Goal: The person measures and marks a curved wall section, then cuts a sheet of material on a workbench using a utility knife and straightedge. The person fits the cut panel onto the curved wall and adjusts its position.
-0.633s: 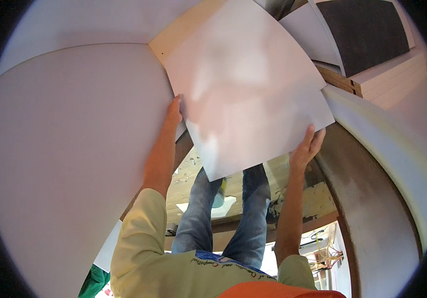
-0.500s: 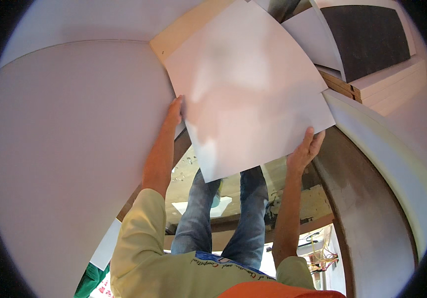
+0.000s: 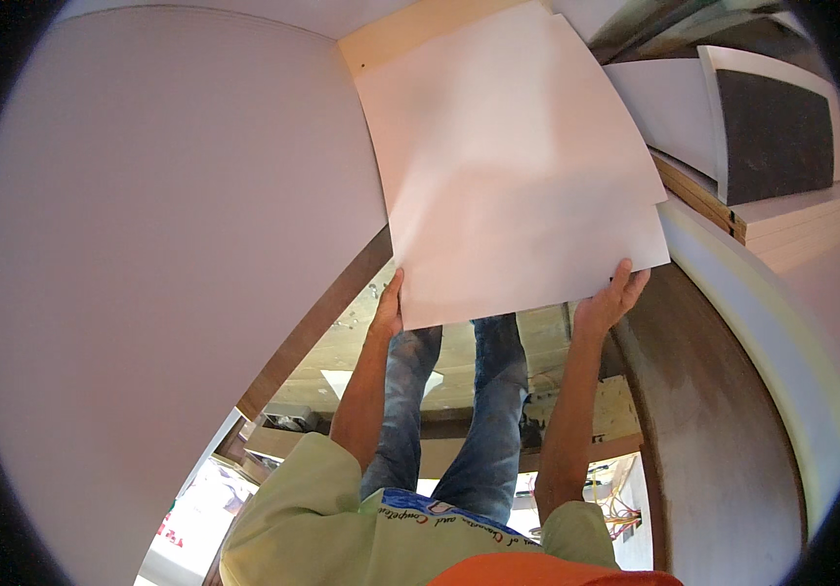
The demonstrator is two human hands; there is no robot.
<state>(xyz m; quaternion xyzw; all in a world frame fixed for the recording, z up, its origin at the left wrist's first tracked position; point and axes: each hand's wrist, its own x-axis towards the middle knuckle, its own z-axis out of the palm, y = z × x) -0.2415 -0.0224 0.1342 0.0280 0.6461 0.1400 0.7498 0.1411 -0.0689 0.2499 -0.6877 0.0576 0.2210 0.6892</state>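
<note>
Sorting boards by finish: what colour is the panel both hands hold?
Plain white panel, no pattern; head view.

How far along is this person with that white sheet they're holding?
Done: the white sheet is lifted, its far edge over a pale wooden board. In hand: the left hand and the right hand each grip its near edge. Left: it is not laid flat anywhere yet; the near edge hangs over the person's jeans, between a large white panel and a curved white surface.
</note>
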